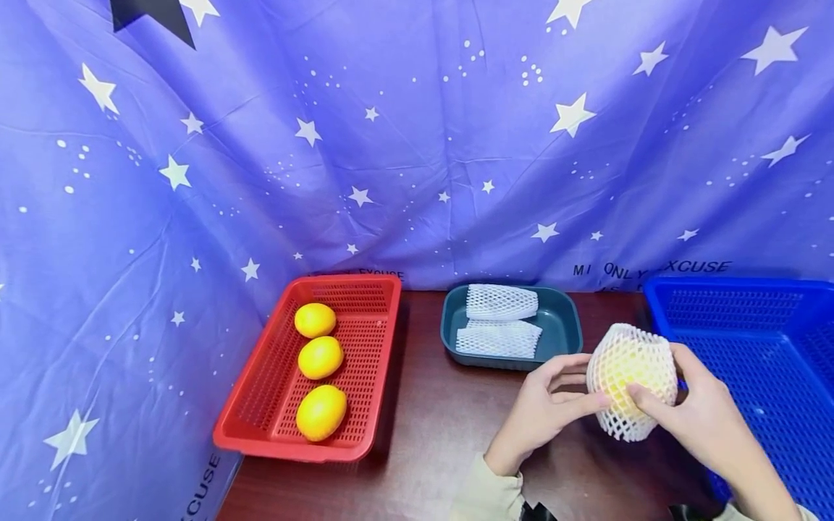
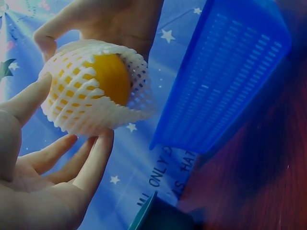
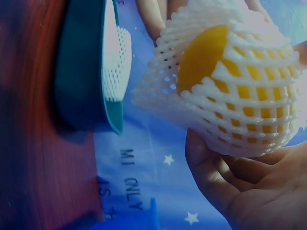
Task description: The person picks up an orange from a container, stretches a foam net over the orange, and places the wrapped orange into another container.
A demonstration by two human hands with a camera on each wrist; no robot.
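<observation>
Both hands hold a yellow-orange oval fruit [image 2: 114, 79] wrapped in a white foam net sleeve [image 1: 630, 383], raised above the table between the green tray and the blue basket. My left hand [image 1: 544, 412] pinches the sleeve from the left, thumb on the near side and fingers behind. On the opposite side, my right hand [image 1: 706, 409] grips it with the thumb across its front. One end of the net gapes, and the bare fruit shows there in both wrist views. Mesh covers the rest of the fruit [image 3: 204, 57].
A red basket [image 1: 384, 362] at the left holds three similar yellow-orange fruits [image 1: 321, 357]. Two flat foam net sleeves [image 1: 502, 302] lie in the green tray [image 1: 560, 325] at the back. At the right stands a blue basket [image 1: 730, 340]. A starry blue curtain [image 1: 404, 145] hangs behind.
</observation>
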